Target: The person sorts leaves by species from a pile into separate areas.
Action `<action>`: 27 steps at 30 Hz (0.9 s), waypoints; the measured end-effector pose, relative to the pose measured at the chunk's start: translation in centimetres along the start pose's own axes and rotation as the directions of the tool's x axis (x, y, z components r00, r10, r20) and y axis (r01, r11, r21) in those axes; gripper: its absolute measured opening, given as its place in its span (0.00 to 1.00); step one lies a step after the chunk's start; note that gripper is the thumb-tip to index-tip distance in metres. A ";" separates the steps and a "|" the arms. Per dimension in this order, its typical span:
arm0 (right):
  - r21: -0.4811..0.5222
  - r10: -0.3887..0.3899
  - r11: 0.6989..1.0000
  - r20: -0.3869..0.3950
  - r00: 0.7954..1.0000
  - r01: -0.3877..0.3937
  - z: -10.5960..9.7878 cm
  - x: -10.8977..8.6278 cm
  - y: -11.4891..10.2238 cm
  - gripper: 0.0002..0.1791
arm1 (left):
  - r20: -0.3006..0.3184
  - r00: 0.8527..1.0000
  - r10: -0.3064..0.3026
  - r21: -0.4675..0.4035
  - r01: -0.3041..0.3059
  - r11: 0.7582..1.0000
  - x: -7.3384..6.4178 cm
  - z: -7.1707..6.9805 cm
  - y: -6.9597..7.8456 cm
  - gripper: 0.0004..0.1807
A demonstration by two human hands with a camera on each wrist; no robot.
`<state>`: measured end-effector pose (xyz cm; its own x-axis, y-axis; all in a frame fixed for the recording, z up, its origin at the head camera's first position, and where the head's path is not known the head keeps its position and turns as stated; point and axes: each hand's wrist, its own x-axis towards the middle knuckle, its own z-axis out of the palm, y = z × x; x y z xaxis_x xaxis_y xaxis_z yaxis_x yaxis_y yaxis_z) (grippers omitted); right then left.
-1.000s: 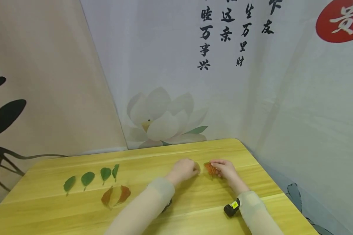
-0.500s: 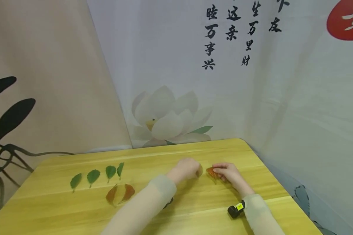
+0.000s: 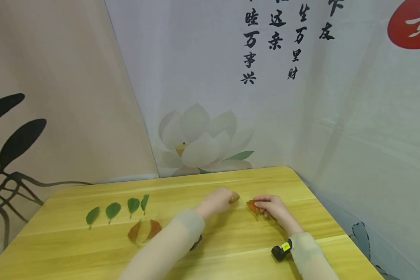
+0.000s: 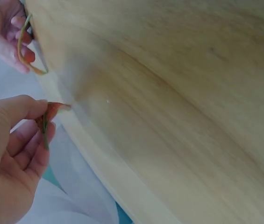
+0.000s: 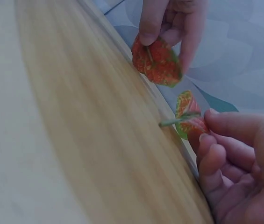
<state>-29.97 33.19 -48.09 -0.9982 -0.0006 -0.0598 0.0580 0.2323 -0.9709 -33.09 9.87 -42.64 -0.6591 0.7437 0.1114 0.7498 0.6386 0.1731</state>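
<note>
Above the wooden table my left hand point(image 3: 217, 203) pinches a red leaf point(image 5: 159, 64) with green-tinged edges between thumb and fingers. A short distance to the right, my right hand point(image 3: 274, 207) pinches another reddish-orange leaf point(image 3: 253, 207) by its edge, its green stem point(image 5: 171, 122) free of the fingers. The two leaves are close together but apart. In the left wrist view the right hand's leaf point(image 4: 21, 49) appears edge-on and curved. On the left part of the table lie two reddish-brown leaves point(image 3: 134, 232), curled and side by side, near my left forearm.
Several green leaves point(image 3: 112, 210) lie in a slanting row behind the reddish-brown pair. The wooden table point(image 3: 210, 181) ends at a printed cloth backdrop point(image 3: 203, 77) with a lotus and black writing. A black wrist camera point(image 3: 280, 251) sits at my right wrist.
The head view has shifted, so the table leaves appear farther right. My left hand has turned slightly at the wrist, leaf still held. The right hand keeps its grip on its leaf.
</note>
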 end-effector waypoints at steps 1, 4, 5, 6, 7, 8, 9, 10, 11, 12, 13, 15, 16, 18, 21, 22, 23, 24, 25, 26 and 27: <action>0.001 0.002 1.000 0.000 1.000 -0.002 0.0 0.0 0.0 0.16 | -0.003 1.000 -0.013 -0.039 0.013 0.999 -0.1 -0.1 -0.1 0.12; 0.001 0.003 1.000 -0.003 1.000 -0.003 0.0 0.1 0.1 0.16 | -0.019 0.999 -0.027 -0.124 0.025 0.992 -0.3 -0.4 -0.5 0.24; 0.001 0.004 1.000 -0.004 1.000 -0.004 -0.1 0.1 0.1 0.16 | -0.021 0.999 -0.025 -0.151 0.022 0.988 -0.4 -0.6 -0.6 0.25; 0.000 0.002 1.000 -0.005 1.000 -0.002 -0.1 0.0 0.2 0.16 | -0.026 1.000 -0.018 -0.175 0.013 0.984 -0.5 -0.7 -0.7 0.26; 0.000 0.001 1.000 -0.007 1.000 -0.001 -0.1 0.0 0.2 0.17 | -0.031 0.999 -0.011 -0.197 0.005 0.980 -0.5 -0.8 -0.9 0.25; -0.003 -0.001 1.000 -0.006 1.000 0.001 -0.2 -0.1 0.2 0.17 | -0.038 0.999 -0.003 -0.220 -0.005 0.976 -0.5 -0.9 -1.1 0.24; -0.005 -0.004 1.000 -0.005 1.000 0.004 -0.2 -0.1 0.3 0.17 | -0.042 0.999 -0.001 -0.244 -0.009 0.970 -0.6 -1.1 -1.2 0.24; -0.009 -0.007 1.000 -0.006 1.000 0.007 -0.3 -0.1 0.3 0.17 | -0.045 0.999 0.003 -0.266 -0.015 0.964 -0.7 -1.3 -1.4 0.23; -0.010 -0.009 1.000 -0.004 1.000 0.009 -0.3 -0.1 0.4 0.18 | -0.044 0.999 0.005 -0.283 -0.017 0.959 -0.8 -1.5 -1.5 0.23; -0.009 -0.010 1.000 -0.003 1.000 0.010 -0.3 -0.1 0.4 0.18 | -0.046 0.999 0.008 -0.298 -0.022 0.954 -0.9 -1.7 -1.7 0.22; -0.008 -0.010 1.000 -0.002 1.000 0.010 -0.4 -0.1 0.5 0.18 | -0.046 0.999 0.008 -0.307 -0.022 0.951 -1.0 -1.9 -1.9 0.22; -0.008 -0.012 1.000 -0.002 1.000 0.012 -0.4 -0.1 0.5 0.18 | -0.054 0.999 -0.002 -0.324 -0.016 0.946 -1.4 -2.5 -2.2 0.21; -0.007 -0.012 1.000 0.000 1.000 0.012 -0.4 -0.1 0.6 0.18 | -0.056 0.998 -0.007 -0.328 -0.012 0.945 -1.7 -2.9 -2.4 0.20; -0.005 -0.012 1.000 -0.001 1.000 0.012 -0.4 0.0 0.5 0.18 | -0.065 0.998 -0.023 -0.335 0.000 0.942 -2.2 -3.5 -2.6 0.19; -0.005 -0.014 1.000 0.001 1.000 0.014 -0.3 0.0 0.4 0.17 | -0.075 0.996 -0.038 -0.357 0.009 0.934 -2.9 -4.4 -3.1 0.18; -0.005 -0.015 1.000 0.002 1.000 0.015 -0.3 0.0 0.4 0.18 | -0.076 0.996 -0.045 -0.364 0.014 0.931 -3.2 -4.7 -3.3 0.18; -0.003 -0.015 1.000 0.002 1.000 0.015 -0.3 0.0 0.3 0.17 | -0.078 0.996 -0.048 -0.373 0.015 0.928 -3.5 -4.9 -3.4 0.19; -0.002 -0.015 1.000 0.005 1.000 0.015 -0.2 0.0 0.3 0.18 | -0.078 0.995 -0.054 -0.382 0.020 0.924 -3.8 -5.1 -3.5 0.19; -0.002 -0.014 1.000 0.007 1.000 0.014 -0.2 0.0 0.2 0.18 | -0.081 0.995 -0.053 -0.396 0.017 0.918 -4.2 -5.2 -3.7 0.19; -0.002 -0.012 1.000 0.009 1.000 0.012 -0.1 0.0 0.1 0.18 | -0.084 0.995 -0.054 -0.409 0.015 0.912 -4.5 -5.3 -3.8 0.19; 0.000 -0.009 1.000 0.011 1.000 0.009 -0.1 0.0 0.1 0.17 | -0.087 0.995 -0.058 -0.417 0.016 0.909 -4.9 -5.5 -3.9 0.19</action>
<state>-29.99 33.33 -48.15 -0.9985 -0.0130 -0.0539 0.0494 0.2326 -0.9713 -33.07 2.65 -38.53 -0.7037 0.6858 0.1856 0.6468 0.5101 0.5670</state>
